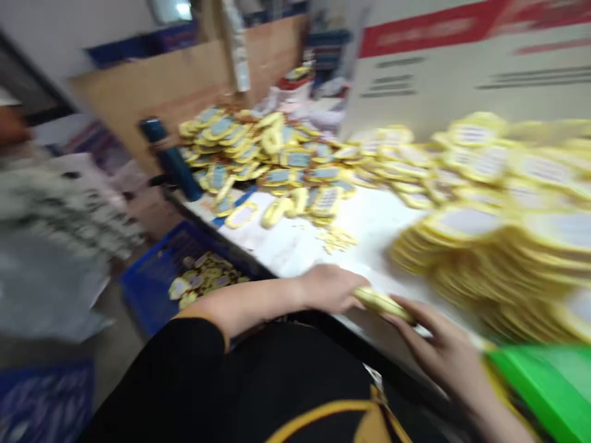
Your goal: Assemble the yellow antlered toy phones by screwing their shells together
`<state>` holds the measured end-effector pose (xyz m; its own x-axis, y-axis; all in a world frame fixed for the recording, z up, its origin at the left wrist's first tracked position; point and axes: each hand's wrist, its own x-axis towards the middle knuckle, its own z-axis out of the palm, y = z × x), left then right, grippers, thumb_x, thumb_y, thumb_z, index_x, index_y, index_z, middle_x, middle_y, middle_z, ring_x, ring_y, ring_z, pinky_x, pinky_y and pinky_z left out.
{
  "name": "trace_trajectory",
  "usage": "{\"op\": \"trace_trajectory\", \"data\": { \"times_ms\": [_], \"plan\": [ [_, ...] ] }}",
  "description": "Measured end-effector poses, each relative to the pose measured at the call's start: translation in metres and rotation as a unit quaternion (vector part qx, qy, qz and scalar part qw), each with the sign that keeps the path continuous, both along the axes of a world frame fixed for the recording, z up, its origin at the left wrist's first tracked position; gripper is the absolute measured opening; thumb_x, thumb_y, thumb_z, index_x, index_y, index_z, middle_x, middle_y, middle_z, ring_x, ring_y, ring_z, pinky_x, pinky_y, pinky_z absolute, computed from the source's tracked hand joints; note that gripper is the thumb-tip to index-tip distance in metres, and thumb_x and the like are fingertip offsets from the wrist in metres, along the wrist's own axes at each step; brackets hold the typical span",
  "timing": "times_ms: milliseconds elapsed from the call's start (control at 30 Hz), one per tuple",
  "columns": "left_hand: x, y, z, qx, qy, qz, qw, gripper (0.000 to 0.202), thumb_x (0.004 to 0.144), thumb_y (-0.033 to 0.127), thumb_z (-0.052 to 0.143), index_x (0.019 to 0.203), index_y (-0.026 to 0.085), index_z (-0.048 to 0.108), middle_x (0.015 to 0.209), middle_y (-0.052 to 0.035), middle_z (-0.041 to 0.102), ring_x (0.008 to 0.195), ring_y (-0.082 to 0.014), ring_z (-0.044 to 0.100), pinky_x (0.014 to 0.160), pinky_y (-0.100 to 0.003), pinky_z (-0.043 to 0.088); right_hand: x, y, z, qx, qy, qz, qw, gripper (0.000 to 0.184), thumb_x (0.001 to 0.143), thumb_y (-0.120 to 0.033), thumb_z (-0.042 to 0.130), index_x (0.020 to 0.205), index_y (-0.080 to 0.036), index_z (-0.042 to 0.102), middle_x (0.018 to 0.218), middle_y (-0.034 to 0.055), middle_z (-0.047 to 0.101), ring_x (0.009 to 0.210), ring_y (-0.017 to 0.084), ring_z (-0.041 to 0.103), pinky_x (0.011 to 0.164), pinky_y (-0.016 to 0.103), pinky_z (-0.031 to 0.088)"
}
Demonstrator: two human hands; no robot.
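The picture is smeared by motion. At the near edge of the white table (pixel 295 243), my left hand (pixel 330 288) and my right hand (pixel 438 351) both close on a thin stack of yellow-rimmed badges (pixel 383 303) held between them. My left fingers curl round its left end, and my right fingers reach its right end. A tall stack of the same badges (pixel 484 246) rises just right of my hands. A loose heap of badges (pixel 258 151) covers the far part of the table.
A blue crate (pixel 152 280) with several badges in it sits on the floor left of the table. A dark blue bottle (pixel 168 154) stands at the table's far left corner. Cardboard boxes (pixel 184 80) line the back. A green object (pixel 549 381) lies at bottom right.
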<state>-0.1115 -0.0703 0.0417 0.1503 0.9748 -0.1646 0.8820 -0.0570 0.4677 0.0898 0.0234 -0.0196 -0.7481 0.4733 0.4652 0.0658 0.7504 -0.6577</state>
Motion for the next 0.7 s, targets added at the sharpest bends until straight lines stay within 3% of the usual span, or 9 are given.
{"op": "trace_trajectory", "data": {
  "times_ms": [33,100,200,333,467,567,700],
  "plan": [
    [-0.003,0.003,0.005,0.003,0.006,0.008,1.000,0.039,0.085,0.034,0.066,0.119,0.013,0.065,0.111,-0.0117,0.073,0.102,-0.0283,0.069,0.085,-0.036,0.054,-0.004,-0.004,0.007,0.021,0.008,-0.008,1.000,0.019,0.090,-0.030,0.062,0.107,-0.021,0.066,0.087,0.0076,0.072,0.068,0.017,0.068,0.047,0.021,0.053],
    [-0.010,0.012,0.009,0.032,-0.023,0.000,0.999,0.026,0.088,0.025,0.061,0.112,0.018,0.067,0.107,-0.0071,0.074,0.098,-0.0259,0.070,0.083,-0.035,0.054,-0.014,-0.004,0.018,0.051,0.016,-0.041,0.998,0.021,0.091,-0.027,0.062,0.111,-0.020,0.064,0.090,0.0080,0.072,0.075,0.017,0.069,0.059,0.023,0.057],
    [-0.017,0.020,0.002,0.106,-0.073,-0.010,0.992,0.029,0.088,0.027,0.062,0.116,0.021,0.065,0.111,-0.0060,0.073,0.100,-0.0229,0.069,0.086,-0.034,0.054,-0.019,0.002,0.024,0.080,0.046,-0.086,0.992,0.026,0.090,-0.024,0.064,0.115,-0.021,0.062,0.098,0.0091,0.072,0.085,0.018,0.070,0.073,0.028,0.059],
    [-0.020,0.019,-0.015,0.198,-0.107,-0.005,0.974,0.031,0.087,0.025,0.064,0.117,0.017,0.063,0.114,-0.0100,0.072,0.102,-0.0221,0.069,0.089,-0.035,0.055,-0.014,-0.001,0.019,0.043,0.054,-0.107,0.992,0.026,0.090,-0.025,0.064,0.115,-0.022,0.061,0.098,0.0083,0.070,0.084,0.017,0.069,0.072,0.028,0.058],
    [-0.016,0.020,-0.028,0.230,-0.086,-0.039,0.969,0.029,0.090,0.019,0.057,0.118,0.017,0.062,0.111,-0.0105,0.073,0.101,-0.0223,0.069,0.088,-0.038,0.056,-0.015,-0.002,0.009,-0.003,0.035,-0.097,0.995,0.022,0.092,-0.028,0.062,0.111,-0.019,0.062,0.098,0.0096,0.069,0.086,0.017,0.068,0.074,0.029,0.058],
    [-0.009,0.023,-0.034,0.247,-0.086,-0.046,0.964,0.029,0.089,0.017,0.057,0.117,0.018,0.062,0.108,-0.0093,0.074,0.098,-0.0217,0.070,0.088,-0.038,0.057,-0.016,-0.001,0.004,-0.035,0.034,-0.103,0.993,0.020,0.093,-0.030,0.060,0.108,-0.017,0.063,0.095,0.0093,0.069,0.086,0.018,0.067,0.075,0.030,0.056],
    [-0.002,0.026,-0.038,0.292,-0.099,-0.052,0.950,0.030,0.088,0.014,0.057,0.116,0.018,0.063,0.107,-0.0092,0.075,0.098,-0.0208,0.071,0.087,-0.036,0.058,-0.015,-0.007,-0.003,-0.076,0.029,-0.135,0.988,0.016,0.092,-0.032,0.061,0.100,-0.018,0.064,0.082,0.0051,0.066,0.073,0.017,0.062,0.065,0.028,0.051]
  ]
}}
